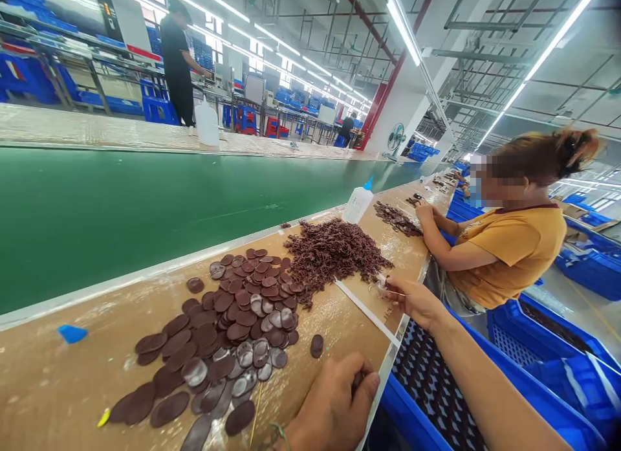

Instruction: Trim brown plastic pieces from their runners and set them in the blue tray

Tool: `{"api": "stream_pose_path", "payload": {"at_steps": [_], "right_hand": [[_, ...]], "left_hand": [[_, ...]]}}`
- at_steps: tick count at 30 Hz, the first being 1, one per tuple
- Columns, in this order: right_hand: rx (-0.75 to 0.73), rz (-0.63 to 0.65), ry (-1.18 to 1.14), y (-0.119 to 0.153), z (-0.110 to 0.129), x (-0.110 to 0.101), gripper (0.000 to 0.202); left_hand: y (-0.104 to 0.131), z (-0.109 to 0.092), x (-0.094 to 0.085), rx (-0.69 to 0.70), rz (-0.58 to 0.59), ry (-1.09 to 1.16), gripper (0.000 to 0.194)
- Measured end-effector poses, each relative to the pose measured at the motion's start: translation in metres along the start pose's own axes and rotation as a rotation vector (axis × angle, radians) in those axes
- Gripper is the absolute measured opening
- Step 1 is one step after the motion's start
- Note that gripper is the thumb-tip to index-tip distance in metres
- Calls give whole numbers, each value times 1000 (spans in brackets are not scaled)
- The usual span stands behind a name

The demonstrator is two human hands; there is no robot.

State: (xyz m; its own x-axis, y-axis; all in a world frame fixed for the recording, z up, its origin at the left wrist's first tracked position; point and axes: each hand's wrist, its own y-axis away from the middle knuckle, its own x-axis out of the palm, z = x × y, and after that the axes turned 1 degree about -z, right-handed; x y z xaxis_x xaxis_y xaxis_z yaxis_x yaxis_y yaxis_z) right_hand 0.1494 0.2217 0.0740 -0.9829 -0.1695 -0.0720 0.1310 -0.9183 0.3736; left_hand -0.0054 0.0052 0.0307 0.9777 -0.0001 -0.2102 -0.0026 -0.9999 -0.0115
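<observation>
My left hand (337,399) rests at the table's near edge, fingers curled in and thumb against them. Whatever is inside it is hidden. My right hand (414,302) hovers by the edge with its fingertips pinched together. A thin pale thing shows at those fingertips, too small to name. Close to the right hand lies a heap of small dark brown curly pieces (334,250). Left of it spreads a pile of flat brown oval discs (242,308), some of them shiny. One single oval disc (317,345) lies apart, just above my left hand.
A white bottle with a blue tip (358,204) stands behind the heap. A white strip (363,308) crosses the tabletop. Beyond runs a green conveyor belt (145,211). Blue crates (412,399) sit below the edge at right, where a co-worker (514,244) in yellow works.
</observation>
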Motion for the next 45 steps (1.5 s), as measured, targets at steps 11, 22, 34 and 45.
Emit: {"api": "stream_pose_path", "payload": {"at_steps": [11, 22, 34, 45], "right_hand": [[-19, -11, -28, 2, 2, 1, 10], [-114, 14, -120, 21, 5, -1, 12], [88, 110, -788, 171, -55, 18, 17], [114, 90, -840, 190, -92, 20, 20]], "left_hand": [[1, 4, 2, 47, -28, 14, 24], [-1, 7, -1, 81, -5, -6, 24], [1, 11, -6, 39, 20, 32, 17], [23, -9, -9, -38, 246, 39, 55]]}}
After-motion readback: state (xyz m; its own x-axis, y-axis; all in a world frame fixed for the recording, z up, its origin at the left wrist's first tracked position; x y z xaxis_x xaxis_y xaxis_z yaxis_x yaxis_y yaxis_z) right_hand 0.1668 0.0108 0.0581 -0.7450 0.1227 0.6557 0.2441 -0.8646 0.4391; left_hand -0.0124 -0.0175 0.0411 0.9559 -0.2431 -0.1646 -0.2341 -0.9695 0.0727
